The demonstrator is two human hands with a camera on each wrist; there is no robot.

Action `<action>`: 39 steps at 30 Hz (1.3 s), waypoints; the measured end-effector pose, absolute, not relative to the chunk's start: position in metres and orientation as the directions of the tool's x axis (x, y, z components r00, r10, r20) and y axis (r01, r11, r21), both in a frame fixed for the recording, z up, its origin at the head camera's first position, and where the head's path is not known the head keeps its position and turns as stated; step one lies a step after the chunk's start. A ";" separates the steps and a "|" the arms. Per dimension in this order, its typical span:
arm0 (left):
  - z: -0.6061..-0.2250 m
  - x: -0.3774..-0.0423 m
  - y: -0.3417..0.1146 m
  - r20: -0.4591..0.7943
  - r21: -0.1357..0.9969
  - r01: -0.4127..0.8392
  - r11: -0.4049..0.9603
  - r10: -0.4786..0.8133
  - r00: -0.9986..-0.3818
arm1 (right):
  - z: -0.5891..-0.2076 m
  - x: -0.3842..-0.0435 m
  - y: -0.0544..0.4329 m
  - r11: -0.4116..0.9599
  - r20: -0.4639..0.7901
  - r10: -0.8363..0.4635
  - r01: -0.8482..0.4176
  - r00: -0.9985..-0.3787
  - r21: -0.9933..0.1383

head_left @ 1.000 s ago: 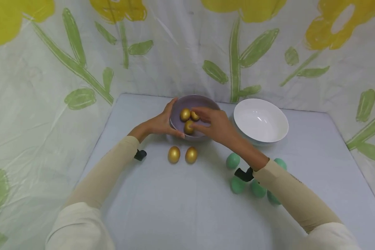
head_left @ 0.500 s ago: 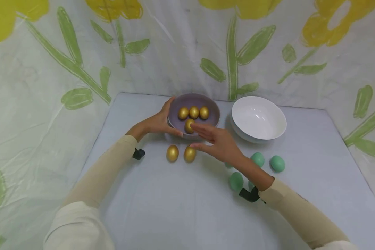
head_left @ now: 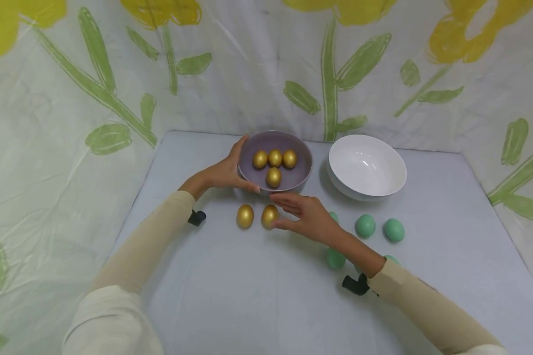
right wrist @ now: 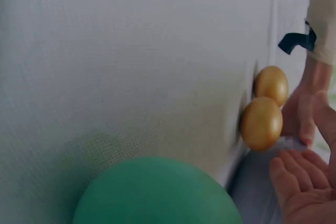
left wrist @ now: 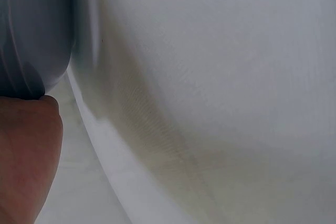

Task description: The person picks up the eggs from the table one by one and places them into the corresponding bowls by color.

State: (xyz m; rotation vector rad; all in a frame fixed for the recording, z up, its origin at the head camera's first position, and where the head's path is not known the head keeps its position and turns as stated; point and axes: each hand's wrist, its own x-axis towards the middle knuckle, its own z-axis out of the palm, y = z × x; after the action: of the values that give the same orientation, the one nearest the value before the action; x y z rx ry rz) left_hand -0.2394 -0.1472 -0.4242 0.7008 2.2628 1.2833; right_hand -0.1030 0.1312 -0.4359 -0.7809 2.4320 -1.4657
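Observation:
My left hand (head_left: 231, 170) grips the left side of a purple bowl (head_left: 298, 178), its thumb along the near side. In the left wrist view, part of that hand (left wrist: 29, 150) touches the bowl's outer wall (left wrist: 37, 30). Several golden eggs (head_left: 273, 177) lie inside the bowl. Two more golden eggs stand on the table in front of it, a left one (head_left: 245, 216) and a right one (head_left: 268, 215). My right hand (head_left: 308, 217) is beside the right one, thumb and fingers apart. In the right wrist view a gap shows between this hand (right wrist: 310, 187) and the golden egg (right wrist: 261, 124).
A white bowl (head_left: 367, 167) stands to the right of the purple one. Several green eggs (head_left: 365, 226) lie under and around my right forearm, some partly hidden by it. Behind the pale table (head_left: 231, 296) hangs a flower-painted sheet (head_left: 248, 74).
My right hand has let go of a golden egg inside the purple bowl, then come out and down to the right egg on the table. The left hand stays on the bowl.

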 end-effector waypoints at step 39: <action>-0.449 -0.252 -0.153 -0.091 0.864 0.247 0.440 0.617 -0.782 | -0.389 -0.108 0.133 0.412 0.039 -0.532 -0.299 -0.846 -0.861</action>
State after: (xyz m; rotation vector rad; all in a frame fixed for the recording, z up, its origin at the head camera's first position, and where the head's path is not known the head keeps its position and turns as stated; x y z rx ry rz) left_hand -0.2520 -0.1526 -0.4495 0.7321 2.3023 1.2846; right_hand -0.1080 0.1335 -0.3894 -0.7295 2.4284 -1.4049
